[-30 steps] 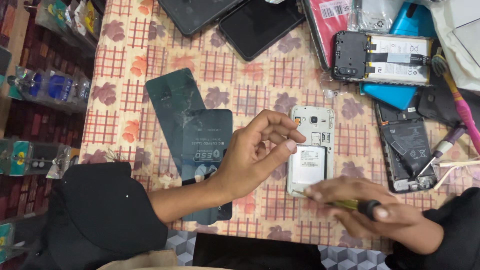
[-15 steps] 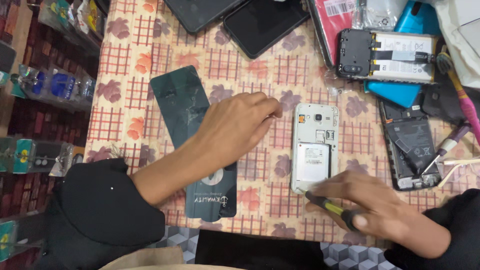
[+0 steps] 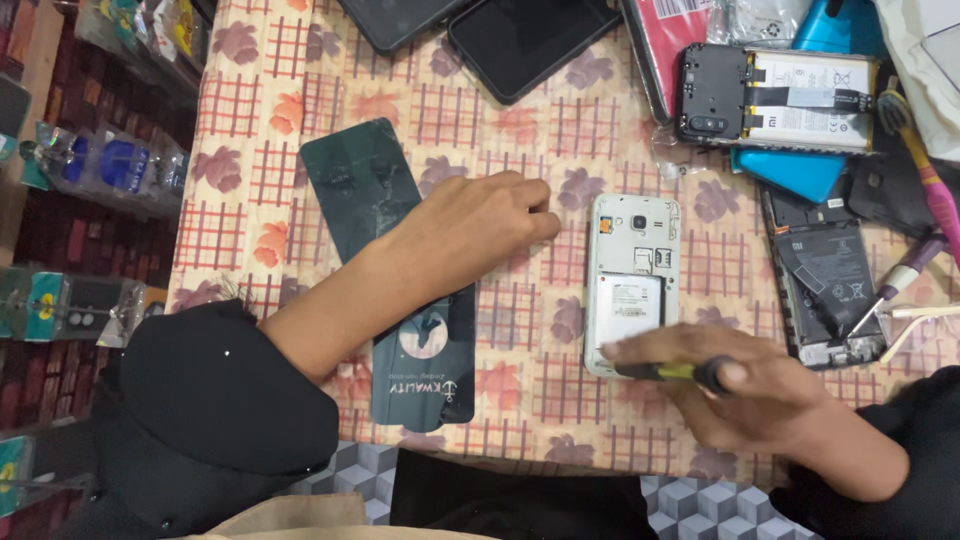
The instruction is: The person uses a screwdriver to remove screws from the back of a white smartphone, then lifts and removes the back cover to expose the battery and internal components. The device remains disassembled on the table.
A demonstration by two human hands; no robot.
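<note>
My right hand (image 3: pixel 740 395) has its grip clenched around a screwdriver (image 3: pixel 672 371) with a yellow and black handle, held nearly level, its tip end pointing left over the lower edge of the white phone (image 3: pixel 632 282). That phone lies face down on the desk (image 3: pixel 300 70), back cover off, just above and touching my right fingers, its battery showing. My left hand (image 3: pixel 478 222) rests on the checked cloth just left of the phone, near but apart from it, fingers curled loosely into a fist and grasping nothing I can see. Under my left forearm lies a dark green back cover (image 3: pixel 362 185), and below it a dark card (image 3: pixel 425 365).
</note>
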